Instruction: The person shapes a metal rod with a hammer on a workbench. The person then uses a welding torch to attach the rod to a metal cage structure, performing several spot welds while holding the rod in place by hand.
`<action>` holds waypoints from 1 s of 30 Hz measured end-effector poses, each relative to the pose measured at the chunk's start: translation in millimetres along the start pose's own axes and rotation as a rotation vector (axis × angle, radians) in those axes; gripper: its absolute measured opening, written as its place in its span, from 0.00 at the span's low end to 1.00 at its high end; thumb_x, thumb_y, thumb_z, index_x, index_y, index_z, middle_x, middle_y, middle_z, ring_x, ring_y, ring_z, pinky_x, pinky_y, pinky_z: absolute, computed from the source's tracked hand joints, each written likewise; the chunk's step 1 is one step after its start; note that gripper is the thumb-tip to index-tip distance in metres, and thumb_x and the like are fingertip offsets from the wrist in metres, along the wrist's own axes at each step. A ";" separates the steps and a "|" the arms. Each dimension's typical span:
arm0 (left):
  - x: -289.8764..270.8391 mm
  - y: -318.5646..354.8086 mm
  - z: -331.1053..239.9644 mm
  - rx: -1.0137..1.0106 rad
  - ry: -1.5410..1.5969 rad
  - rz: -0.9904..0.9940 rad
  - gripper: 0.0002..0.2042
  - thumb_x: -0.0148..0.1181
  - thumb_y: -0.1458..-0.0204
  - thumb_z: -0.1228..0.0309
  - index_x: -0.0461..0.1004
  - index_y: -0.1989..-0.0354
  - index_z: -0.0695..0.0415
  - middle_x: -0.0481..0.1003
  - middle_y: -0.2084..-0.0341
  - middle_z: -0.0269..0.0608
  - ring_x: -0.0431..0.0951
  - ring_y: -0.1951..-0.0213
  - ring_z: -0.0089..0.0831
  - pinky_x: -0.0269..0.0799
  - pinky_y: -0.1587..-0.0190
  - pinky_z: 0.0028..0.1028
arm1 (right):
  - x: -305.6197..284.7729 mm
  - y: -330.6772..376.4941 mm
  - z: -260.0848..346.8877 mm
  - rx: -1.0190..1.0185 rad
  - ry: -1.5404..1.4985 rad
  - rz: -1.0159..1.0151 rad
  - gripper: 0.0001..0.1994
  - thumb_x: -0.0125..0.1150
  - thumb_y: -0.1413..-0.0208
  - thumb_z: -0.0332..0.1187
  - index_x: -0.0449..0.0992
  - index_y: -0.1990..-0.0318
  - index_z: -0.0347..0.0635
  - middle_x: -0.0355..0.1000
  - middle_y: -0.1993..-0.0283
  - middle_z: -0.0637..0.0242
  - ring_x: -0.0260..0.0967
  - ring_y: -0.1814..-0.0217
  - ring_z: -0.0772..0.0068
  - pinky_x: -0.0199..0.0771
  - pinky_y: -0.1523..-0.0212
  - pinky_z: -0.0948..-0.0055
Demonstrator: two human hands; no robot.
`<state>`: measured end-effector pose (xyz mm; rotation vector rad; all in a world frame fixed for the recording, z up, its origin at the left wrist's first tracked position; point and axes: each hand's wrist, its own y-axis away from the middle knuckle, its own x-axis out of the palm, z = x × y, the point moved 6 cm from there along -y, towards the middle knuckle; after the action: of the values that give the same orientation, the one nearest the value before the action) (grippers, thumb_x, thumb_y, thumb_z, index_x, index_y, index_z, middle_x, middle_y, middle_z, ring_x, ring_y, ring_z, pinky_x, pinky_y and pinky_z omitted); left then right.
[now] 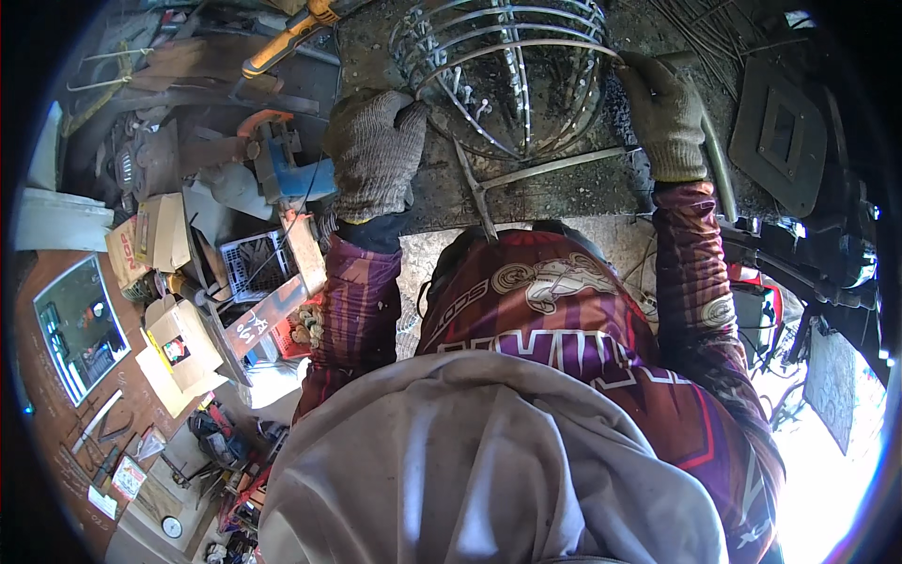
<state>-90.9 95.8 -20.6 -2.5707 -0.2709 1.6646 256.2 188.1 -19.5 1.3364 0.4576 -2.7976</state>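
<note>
A rounded cage of welded metal rods (521, 103) sits on the dark, stained worktable (564, 202) in front of me. A bent metal rod (517, 44) arches across it. My left hand (376, 150), in a grey knitted glove, is closed at the left end of this rod. At its right end my right hand (660, 117), gloved too, is closed with the thumb along the rod. The fingertips of both hands are partly hidden. Between the cage and my body lies a T-shaped piece of metal bar (479, 188), and another bar (719, 164) is beside my right wrist.
A dark shield with a rectangular window (780, 136) lies at the right. Thin rods (700, 33) are bundled at the far right. To the left are a yellow-and-black tool (287, 39), a blue metal machine part (296, 174), a white plastic crate (252, 266) and open cardboard boxes (183, 352).
</note>
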 end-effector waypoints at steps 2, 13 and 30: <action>-1.3 -0.5 -3.2 -0.002 -0.038 0.016 0.14 0.69 0.41 0.61 0.83 0.55 0.59 0.84 0.61 0.51 0.84 0.57 0.47 0.76 0.52 0.40 | 0.8 0.4 -2.4 0.022 0.005 0.009 0.16 0.64 0.34 0.49 0.85 0.47 0.53 0.84 0.51 0.60 0.83 0.47 0.53 0.81 0.47 0.61; 3.0 7.8 1.9 -0.018 0.039 -0.063 0.14 0.68 0.41 0.61 0.83 0.53 0.58 0.84 0.59 0.50 0.84 0.56 0.46 0.77 0.50 0.39 | -4.1 2.4 3.5 -0.072 -0.083 -0.026 0.14 0.62 0.33 0.46 0.85 0.48 0.53 0.84 0.54 0.58 0.83 0.50 0.50 0.82 0.50 0.58; -0.6 4.8 -1.9 -0.047 -0.007 -0.040 0.14 0.68 0.42 0.60 0.84 0.55 0.57 0.84 0.61 0.50 0.83 0.56 0.50 0.76 0.51 0.43 | 2.8 6.8 0.9 -0.069 -0.060 -0.056 0.13 0.62 0.33 0.44 0.85 0.49 0.50 0.84 0.54 0.59 0.83 0.51 0.51 0.82 0.51 0.57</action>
<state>-88.9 91.0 -20.0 -2.5750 -0.3633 1.6736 254.7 181.7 -22.9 1.2418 0.5923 -2.8286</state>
